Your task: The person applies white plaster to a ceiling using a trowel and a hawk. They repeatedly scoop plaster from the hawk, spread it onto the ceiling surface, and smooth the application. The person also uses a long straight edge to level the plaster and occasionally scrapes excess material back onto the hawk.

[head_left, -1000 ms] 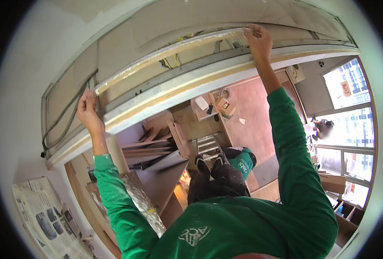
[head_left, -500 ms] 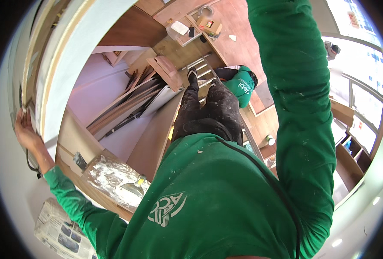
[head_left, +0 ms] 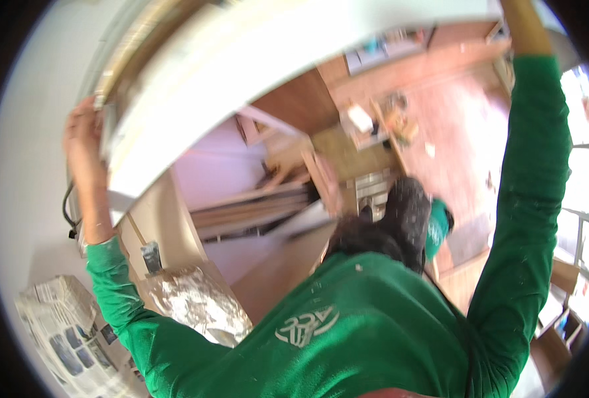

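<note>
My left hand [head_left: 84, 140] is raised at the left, its bent fingers closed against the end of a pale wooden edge strip [head_left: 125, 63]. What its fingertips pinch is too small and blurred to make out. Beside that strip a broad white panel [head_left: 241, 73] curves overhead across the upper view. My right arm [head_left: 534, 152], in a green sleeve, reaches up at the right; its bare wrist meets the top edge of the picture and the hand is cut off. A dark cable [head_left: 67, 209] hangs next to my left wrist.
Below me are a ladder [head_left: 372, 189] and a co-worker in green [head_left: 436, 229]. Long boards [head_left: 255, 205] lean together at centre left. A brush [head_left: 151, 257] stands by a plaster-smeared board [head_left: 195, 295]. Newspaper sheets [head_left: 69, 331] lie at lower left; boxes [head_left: 563, 275] stand at right.
The view has swung, and the white panel now spans more of the top. My left hand stays at the strip's edge. My right arm appears farther right, with its bare wrist now showing.
</note>
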`<state>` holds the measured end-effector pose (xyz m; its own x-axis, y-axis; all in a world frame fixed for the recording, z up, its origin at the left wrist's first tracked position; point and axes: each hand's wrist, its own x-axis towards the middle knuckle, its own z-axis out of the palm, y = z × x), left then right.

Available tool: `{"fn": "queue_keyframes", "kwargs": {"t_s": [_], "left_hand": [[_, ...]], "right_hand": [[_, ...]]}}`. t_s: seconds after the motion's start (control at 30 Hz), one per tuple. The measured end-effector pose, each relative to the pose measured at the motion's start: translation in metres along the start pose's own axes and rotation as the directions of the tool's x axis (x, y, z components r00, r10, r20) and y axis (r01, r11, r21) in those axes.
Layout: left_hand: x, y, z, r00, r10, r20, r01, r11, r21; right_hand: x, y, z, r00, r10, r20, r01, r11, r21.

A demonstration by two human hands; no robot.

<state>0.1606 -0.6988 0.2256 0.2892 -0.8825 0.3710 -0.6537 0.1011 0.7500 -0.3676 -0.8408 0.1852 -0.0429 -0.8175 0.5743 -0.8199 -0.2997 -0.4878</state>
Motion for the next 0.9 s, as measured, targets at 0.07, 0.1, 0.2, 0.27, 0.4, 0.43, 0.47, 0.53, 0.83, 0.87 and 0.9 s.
{"fn": "queue_keyframes", "kwargs": {"t_s": [0.07,0.1,0.2,0.27,0.4,0.43,0.47,0.53,0.83,0.87,0.9], "left_hand": [[-0.009,0.011,-0.004,0.999,0.034,-0.02,-0.036,0.992,-0.12],[-0.025,0.005,-0.011,0.996,0.06,-0.066,-0.059,0.998,0.022],[-0.02,0.021,-0.002,0.972,0.17,-0.162,-0.188,0.977,-0.102],[-0.019,0.015,0.003,0.955,0.197,-0.224,-0.236,0.957,-0.167],[-0.003,0.018,-0.003,0.972,-0.041,-0.232,-0.078,0.873,-0.482],[0.006,0.019,-0.002,0.973,-0.151,-0.174,0.016,0.798,-0.603],[0.022,0.023,0.002,0.967,-0.191,-0.169,0.027,0.734,-0.679],[0.083,0.037,0.015,0.946,-0.255,-0.2,0.004,0.628,-0.778],[0.287,-0.042,0.08,0.882,-0.38,-0.28,-0.07,0.48,-0.874],[0.294,-0.044,0.1,0.891,-0.374,-0.259,-0.023,0.532,-0.847],[0.296,-0.048,0.106,0.89,-0.391,-0.235,0.03,0.563,-0.826]], "right_hand": [[0.005,-0.008,0.004,0.983,0.153,-0.096,-0.156,0.988,-0.019],[-0.001,-0.039,0.004,0.996,0.037,0.085,-0.027,0.993,-0.118],[0.04,-0.008,0.001,0.948,-0.225,-0.226,0.219,0.974,-0.055],[0.037,-0.011,0.01,0.919,-0.222,-0.327,0.227,0.974,-0.023],[0.038,-0.025,0.01,0.921,-0.14,-0.365,0.194,0.974,0.116],[0.04,-0.025,0.01,0.918,-0.137,-0.372,0.199,0.971,0.132],[0.046,-0.029,0.011,0.907,-0.134,-0.4,0.216,0.962,0.168],[0.078,-0.034,-0.002,0.876,-0.121,-0.467,0.216,0.964,0.154],[0.252,-0.021,0.058,0.968,0.228,-0.103,-0.143,0.841,0.522],[0.252,-0.013,0.065,0.924,0.315,-0.217,-0.125,0.786,0.606],[0.244,-0.009,0.08,0.866,0.404,-0.295,-0.103,0.721,0.685]]}}
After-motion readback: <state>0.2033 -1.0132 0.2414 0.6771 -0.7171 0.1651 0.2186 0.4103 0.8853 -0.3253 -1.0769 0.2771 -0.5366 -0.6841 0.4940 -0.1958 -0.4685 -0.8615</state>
